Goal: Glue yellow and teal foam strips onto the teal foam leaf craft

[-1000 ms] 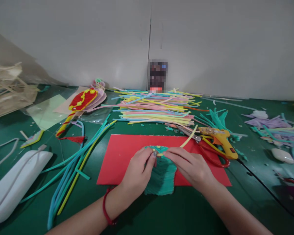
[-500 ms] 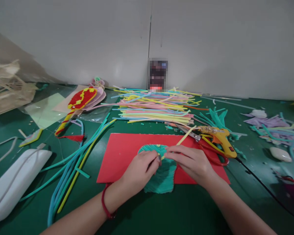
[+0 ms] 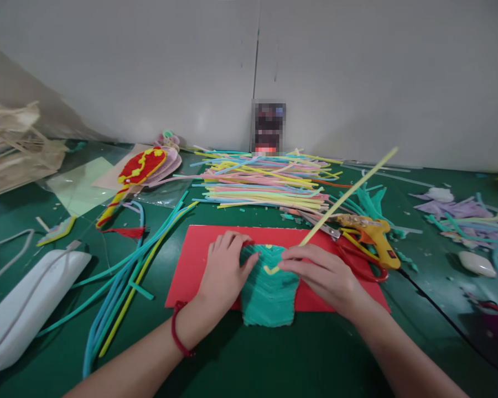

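Observation:
A teal ribbed craft piece [image 3: 269, 290] lies on a red sheet [image 3: 199, 249] at the table's front. My left hand [image 3: 224, 268] rests on the piece's left edge, fingers curled over it. My right hand [image 3: 315, 271] pinches a long yellow strip [image 3: 348, 193] whose near end curls on the teal piece as a small yellow loop [image 3: 271, 270]. The strip's far end rises up and to the right over the table.
A yellow glue gun [image 3: 373, 235] and red-handled scissors [image 3: 357, 260] lie right of the sheet, a black cord [image 3: 444, 318] trailing off. A heap of coloured strips [image 3: 265, 185] lies behind. Long blue strips [image 3: 120, 287], a white case [image 3: 25, 304] and a red-yellow fan [image 3: 139, 168] are on the left.
My left hand has let go of the strip's end and moved left onto the teal piece's edge. The yellow strip now sticks out much longer, up to the right.

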Available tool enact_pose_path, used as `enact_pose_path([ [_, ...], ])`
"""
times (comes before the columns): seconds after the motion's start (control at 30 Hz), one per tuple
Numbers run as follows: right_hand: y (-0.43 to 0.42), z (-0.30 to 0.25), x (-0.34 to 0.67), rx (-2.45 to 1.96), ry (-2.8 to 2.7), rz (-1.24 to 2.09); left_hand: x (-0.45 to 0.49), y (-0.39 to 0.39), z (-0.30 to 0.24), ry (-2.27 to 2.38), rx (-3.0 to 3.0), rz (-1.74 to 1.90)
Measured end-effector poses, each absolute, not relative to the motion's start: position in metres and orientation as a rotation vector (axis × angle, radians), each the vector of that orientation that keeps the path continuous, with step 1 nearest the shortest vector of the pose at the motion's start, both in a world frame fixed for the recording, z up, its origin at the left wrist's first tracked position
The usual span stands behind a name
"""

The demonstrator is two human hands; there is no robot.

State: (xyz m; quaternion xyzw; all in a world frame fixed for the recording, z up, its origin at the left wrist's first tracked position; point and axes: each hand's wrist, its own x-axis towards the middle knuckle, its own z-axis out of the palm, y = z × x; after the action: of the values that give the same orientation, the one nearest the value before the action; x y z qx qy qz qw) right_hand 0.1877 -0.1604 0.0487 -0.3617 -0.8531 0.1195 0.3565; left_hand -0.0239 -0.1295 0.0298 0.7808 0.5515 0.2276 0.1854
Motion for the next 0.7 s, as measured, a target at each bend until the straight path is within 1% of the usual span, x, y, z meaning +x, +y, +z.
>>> enact_pose_path([
  [0.17, -0.144, 0.035, 0.192, -1.049, -2.078, 0.387, -0.024, -0.123, 0.032, 1.494, 2.084, 0.553],
  [0.33, -0.142, 0.033, 0.193, -1.142, -2.026, 0.510, -0.030, -0.116, 0.036, 1.314, 1.910, 0.631],
  [0.43, -0.143, 0.040, 0.191, -1.142, -2.004, 0.508, -0.035, -0.111, 0.040, 1.158, 1.790, 0.692],
  [0.5, -0.143, 0.046, 0.190, -1.140, -1.980, 0.493, -0.040, -0.105, 0.044, 1.135, 1.714, 0.692],
  [0.7, -0.145, 0.057, 0.185, -1.122, -1.965, 0.525, -0.057, -0.088, 0.046, 1.130, 1.669, 0.416],
])
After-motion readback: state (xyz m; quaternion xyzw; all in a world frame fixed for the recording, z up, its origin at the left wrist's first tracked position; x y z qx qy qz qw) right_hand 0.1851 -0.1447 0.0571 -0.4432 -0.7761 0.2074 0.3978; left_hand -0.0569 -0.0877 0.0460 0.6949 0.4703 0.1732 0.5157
